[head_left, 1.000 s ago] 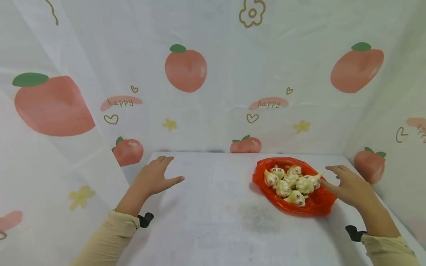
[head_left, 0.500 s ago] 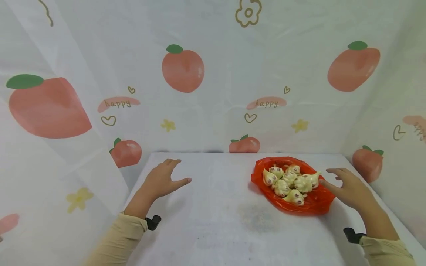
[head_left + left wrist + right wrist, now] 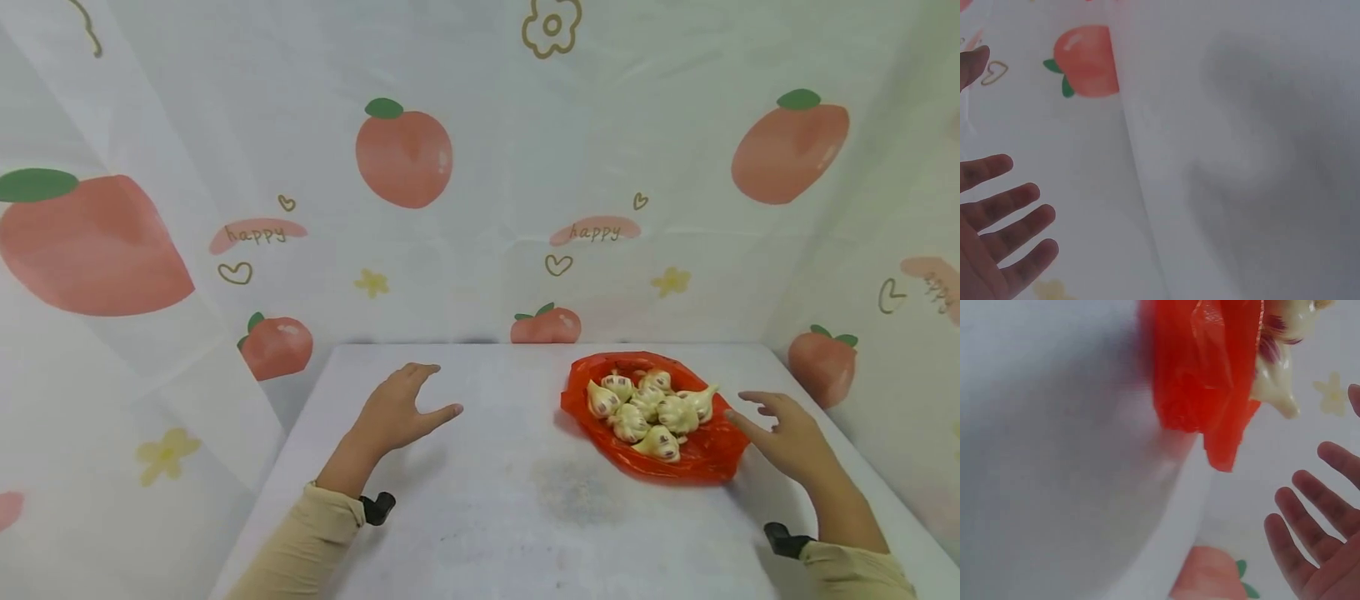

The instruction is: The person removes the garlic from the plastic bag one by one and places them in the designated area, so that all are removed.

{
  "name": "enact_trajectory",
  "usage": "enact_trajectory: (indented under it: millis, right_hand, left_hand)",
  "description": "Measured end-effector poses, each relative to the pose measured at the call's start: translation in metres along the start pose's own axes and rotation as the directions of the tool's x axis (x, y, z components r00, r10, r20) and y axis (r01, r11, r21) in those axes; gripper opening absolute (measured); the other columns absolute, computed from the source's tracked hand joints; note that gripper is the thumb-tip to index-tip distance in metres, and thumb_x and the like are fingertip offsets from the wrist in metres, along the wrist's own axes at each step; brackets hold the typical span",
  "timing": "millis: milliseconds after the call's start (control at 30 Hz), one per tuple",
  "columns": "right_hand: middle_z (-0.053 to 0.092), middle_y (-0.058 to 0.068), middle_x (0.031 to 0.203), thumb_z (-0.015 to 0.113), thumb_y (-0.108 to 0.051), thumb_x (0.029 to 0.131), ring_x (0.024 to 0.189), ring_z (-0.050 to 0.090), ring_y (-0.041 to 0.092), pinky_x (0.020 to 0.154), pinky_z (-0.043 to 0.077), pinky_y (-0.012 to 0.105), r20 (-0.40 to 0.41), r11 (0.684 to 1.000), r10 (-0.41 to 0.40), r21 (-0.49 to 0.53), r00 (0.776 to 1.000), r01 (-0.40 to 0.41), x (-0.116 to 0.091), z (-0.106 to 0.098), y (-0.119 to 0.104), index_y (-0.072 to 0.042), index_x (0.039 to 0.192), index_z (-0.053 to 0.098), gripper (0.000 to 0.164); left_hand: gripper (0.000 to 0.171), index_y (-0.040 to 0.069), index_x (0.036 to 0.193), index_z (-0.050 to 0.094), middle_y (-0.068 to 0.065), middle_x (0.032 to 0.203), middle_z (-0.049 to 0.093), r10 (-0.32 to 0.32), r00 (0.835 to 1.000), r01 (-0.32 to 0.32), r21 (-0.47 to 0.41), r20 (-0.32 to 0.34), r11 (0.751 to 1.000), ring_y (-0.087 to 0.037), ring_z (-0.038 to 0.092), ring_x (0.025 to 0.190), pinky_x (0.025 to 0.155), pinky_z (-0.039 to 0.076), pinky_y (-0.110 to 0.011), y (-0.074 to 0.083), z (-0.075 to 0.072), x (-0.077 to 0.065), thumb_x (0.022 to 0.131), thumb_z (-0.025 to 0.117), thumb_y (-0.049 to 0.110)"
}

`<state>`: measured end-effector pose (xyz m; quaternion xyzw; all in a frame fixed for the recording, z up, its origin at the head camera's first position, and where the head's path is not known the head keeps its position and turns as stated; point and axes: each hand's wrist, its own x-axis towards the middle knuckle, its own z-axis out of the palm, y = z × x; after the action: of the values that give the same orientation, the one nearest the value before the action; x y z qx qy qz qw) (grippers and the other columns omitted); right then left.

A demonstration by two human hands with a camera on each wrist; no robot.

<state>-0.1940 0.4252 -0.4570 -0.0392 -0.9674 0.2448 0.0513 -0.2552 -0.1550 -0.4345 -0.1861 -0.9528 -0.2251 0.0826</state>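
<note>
A red plastic bag (image 3: 708,467) lies spread on the right half of the white table, with several garlic bulbs (image 3: 630,422) heaped in it. My right hand (image 3: 791,433) hovers at the bag's right side, thumb towards it and fingers apart, holding nothing. In the right wrist view the bag's edge (image 3: 1225,419) and a garlic bulb (image 3: 1272,381) show near my spread fingers. Over the left part of the table my left hand (image 3: 397,412) is held in the air, thumb and fingers spread, with nothing in it. The left wrist view shows its fingers (image 3: 1010,237) separated.
The white table (image 3: 480,533) has a greyish smudge (image 3: 577,492) in front of the bag. White cloth (image 3: 487,167) printed with peaches, hearts and flowers surrounds the table at the back and sides. Each wrist wears a small black camera (image 3: 378,507).
My left hand has moved to the right, further over the table. My right hand stays beside the bag, almost unmoved. The head view has shifted slightly. The garlic and bag lie as before.
</note>
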Motion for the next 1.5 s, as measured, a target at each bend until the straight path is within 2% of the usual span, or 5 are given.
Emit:
enact_trajectory:
  millis: [200,467,767,967,1500]
  right_hand:
    - [0.045,0.042,0.145,0.061,-0.049,0.105,0.122,0.05,0.062,0.087,0.058,0.069,-0.002,0.998,0.027,0.063,1.0,-0.027,0.0,0.009,0.009,0.007,0.148,0.049,0.072]
    - [0.033,0.045,0.155,0.053,-0.057,0.106,0.134,0.039,0.066,0.095,0.054,0.072,0.097,0.977,0.138,0.152,0.986,-0.152,0.002,0.013,0.02,0.007,0.16,0.032,0.086]
    - [0.024,0.044,0.161,0.047,-0.058,0.108,0.141,0.032,0.066,0.106,0.044,0.076,0.18,0.934,0.217,0.247,0.959,-0.258,0.004,0.02,0.031,0.003,0.163,0.026,0.086]
    - [0.023,0.04,0.164,0.047,-0.059,0.108,0.142,0.034,0.065,0.11,0.043,0.074,0.229,0.912,0.217,0.299,0.949,-0.281,0.005,0.023,0.039,0.002,0.164,0.026,0.085]
    - [0.023,0.039,0.165,0.054,-0.053,0.108,0.145,0.035,0.063,0.111,0.04,0.073,0.266,0.892,0.185,0.36,0.946,-0.275,0.008,0.028,0.045,0.002,0.163,0.027,0.082]
  left_hand:
    - [0.081,0.015,0.148,0.06,-0.007,0.149,0.061,0.002,1.0,-0.001,-0.063,0.011,0.998,-0.033,0.061,0.134,0.108,0.053,-0.055,0.012,0.015,0.005,0.089,0.073,0.07]
    - [0.08,0.017,0.147,0.061,-0.003,0.148,0.062,0.026,0.999,-0.023,-0.131,0.025,0.991,-0.028,0.061,0.135,0.109,0.053,-0.051,0.032,0.039,0.016,0.089,0.073,0.07]
    - [0.075,0.017,0.144,0.063,-0.003,0.145,0.064,0.091,0.996,-0.086,-0.197,0.016,0.977,-0.026,0.06,0.134,0.111,0.052,-0.049,0.056,0.061,0.028,0.09,0.071,0.069]
    - [0.066,0.016,0.138,0.067,-0.002,0.141,0.065,0.149,0.988,-0.156,-0.213,-0.048,0.965,-0.024,0.06,0.13,0.111,0.053,-0.046,0.071,0.076,0.037,0.092,0.074,0.062]
    - [0.06,0.016,0.14,0.064,0.0,0.141,0.063,0.22,0.975,-0.197,-0.374,0.02,0.906,-0.019,0.058,0.133,0.109,0.056,-0.04,0.121,0.103,0.06,0.096,0.074,0.054]
